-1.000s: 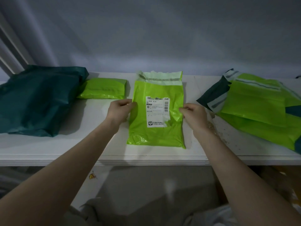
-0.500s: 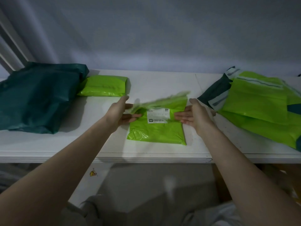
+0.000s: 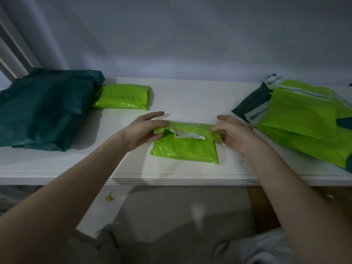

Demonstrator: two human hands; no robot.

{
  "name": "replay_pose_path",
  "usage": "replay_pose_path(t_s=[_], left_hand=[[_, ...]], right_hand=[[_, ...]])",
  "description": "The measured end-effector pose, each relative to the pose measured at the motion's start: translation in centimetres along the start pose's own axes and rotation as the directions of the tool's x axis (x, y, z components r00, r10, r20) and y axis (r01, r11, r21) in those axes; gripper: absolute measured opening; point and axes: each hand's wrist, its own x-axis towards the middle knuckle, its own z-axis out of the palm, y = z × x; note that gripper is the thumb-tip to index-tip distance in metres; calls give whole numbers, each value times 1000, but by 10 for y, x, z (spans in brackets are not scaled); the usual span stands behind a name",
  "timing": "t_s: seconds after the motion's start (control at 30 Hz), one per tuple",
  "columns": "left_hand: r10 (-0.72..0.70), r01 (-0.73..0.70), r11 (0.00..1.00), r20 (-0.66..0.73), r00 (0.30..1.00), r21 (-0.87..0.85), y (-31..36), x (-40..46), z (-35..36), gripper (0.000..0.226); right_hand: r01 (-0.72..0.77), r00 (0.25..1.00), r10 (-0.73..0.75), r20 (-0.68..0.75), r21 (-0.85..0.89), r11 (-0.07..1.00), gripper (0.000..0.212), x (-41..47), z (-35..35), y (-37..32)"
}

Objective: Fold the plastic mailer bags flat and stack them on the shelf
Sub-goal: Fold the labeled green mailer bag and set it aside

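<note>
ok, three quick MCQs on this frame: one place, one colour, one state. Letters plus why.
1. Where is the small folded bag? A beside the teal bag B on the right pile C under the shelf
2. The centre bag is: A teal B lime green C white
3. The centre bag is: A flat, unfolded B top part folded toward the person C stacked on the pile

A: lies just right of the teal bag.
B: bright lime plastic.
B: left hand and right hand pinch the folded edge.

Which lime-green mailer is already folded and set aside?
The small folded lime mailer at back left, beside the dark green bag. No hand touches it; the centre mailer is mid-fold in both hands, and the right pile lies unfolded.
</note>
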Motion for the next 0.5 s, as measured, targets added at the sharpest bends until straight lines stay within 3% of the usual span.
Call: replay_pose_path(t_s=[0.1, 0.2, 0.33, 0.4, 0.5], left_hand=[[19, -19, 1000, 8, 1000, 21, -2, 1, -3, 43], [20, -20, 999, 4, 1000, 31, -4, 0, -3, 34], [61, -61, 990, 6, 998, 128, -6, 0, -2, 25], [84, -80, 983, -15, 996, 165, -7, -1, -2, 33], [107, -99, 970, -23, 994, 221, -7, -1, -2, 42]], right_hand=[[29, 998, -32, -57, -40, 999, 65, 3, 0, 3], [35, 996, -37, -83, -34, 999, 65, 4, 0, 4], [82, 988, -101, -119, -158, 984, 49, 3, -1, 7], [106, 988, -125, -94, -183, 977, 43, 0, 0, 7], [102, 995, -103, 9, -234, 967, 51, -7, 2, 6]])
